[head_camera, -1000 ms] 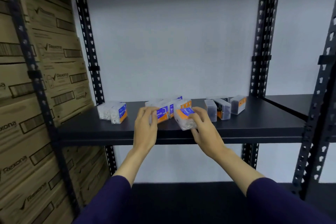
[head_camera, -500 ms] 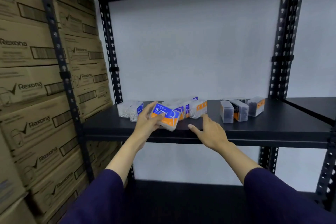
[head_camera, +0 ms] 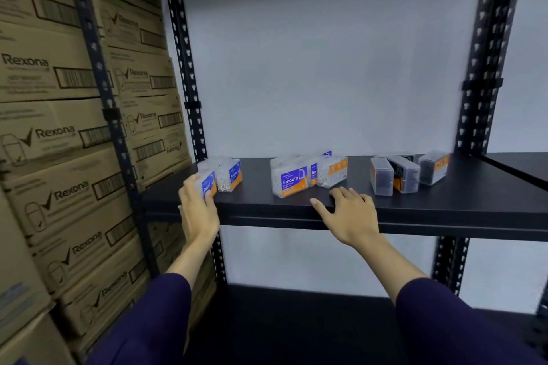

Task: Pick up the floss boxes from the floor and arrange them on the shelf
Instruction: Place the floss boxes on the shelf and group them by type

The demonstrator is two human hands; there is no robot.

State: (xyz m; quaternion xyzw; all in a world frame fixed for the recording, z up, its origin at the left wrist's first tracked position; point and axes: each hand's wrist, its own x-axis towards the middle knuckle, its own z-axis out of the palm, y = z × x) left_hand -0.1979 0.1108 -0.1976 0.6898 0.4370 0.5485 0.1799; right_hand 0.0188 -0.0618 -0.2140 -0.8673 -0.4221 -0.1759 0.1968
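Left hand [head_camera: 199, 210] wrapped round floss box [head_camera: 208, 185], set beside left group on shelf [head_camera: 444, 207]. Right hand [head_camera: 350, 213] spread flat, nothing held. Three groups shelved; floor unseen.

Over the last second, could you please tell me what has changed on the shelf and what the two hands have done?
The left hand took a Round box from the middle group, carried it leftward and now holds it beside the left group on the shelf. The right hand let go of its box and now rests open at the shelf's front edge. The Smooth box group and the dark boxes stayed put.
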